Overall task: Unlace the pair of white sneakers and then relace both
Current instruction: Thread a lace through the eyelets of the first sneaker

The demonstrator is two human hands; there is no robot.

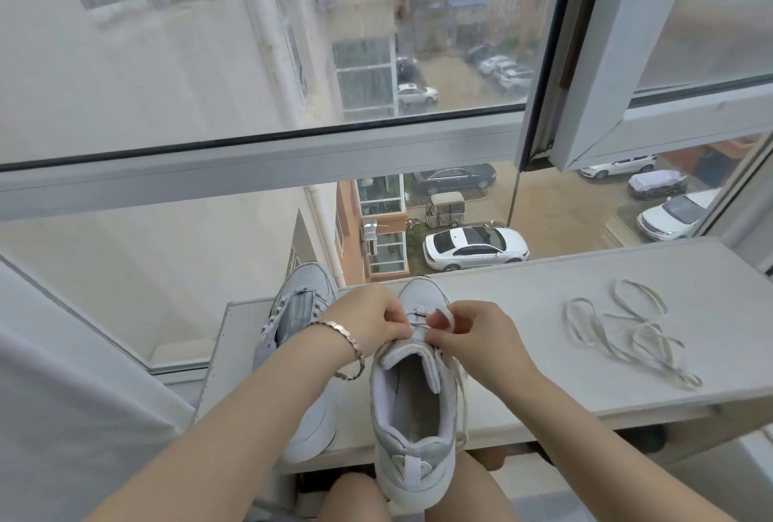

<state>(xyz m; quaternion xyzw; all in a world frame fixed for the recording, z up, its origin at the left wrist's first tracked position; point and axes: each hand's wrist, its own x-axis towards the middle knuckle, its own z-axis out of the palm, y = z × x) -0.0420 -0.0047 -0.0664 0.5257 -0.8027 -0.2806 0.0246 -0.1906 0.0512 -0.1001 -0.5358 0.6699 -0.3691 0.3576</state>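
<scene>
Two white sneakers stand on a white ledge [543, 387] by the window, toes pointing away from me. The right sneaker [412, 417] is in front of me with its heel over the ledge's front edge. My left hand [368, 323] pinches its lace near the upper eyelets. My right hand [468, 331] pinches a loop of the same lace [445, 314] over the tongue. A loose end of that lace hangs down the shoe's right side. The left sneaker [299, 312] stands behind my left wrist, without a lace. A removed white lace [631, 333] lies in loops on the ledge to the right.
A large window [293, 145] rises directly behind the ledge, with an opened sash [627, 111] at the upper right. A white curtain [75, 396] hangs at the left. My bare knees [418, 496] are under the ledge's front edge. A bracelet [349, 344] circles my left wrist.
</scene>
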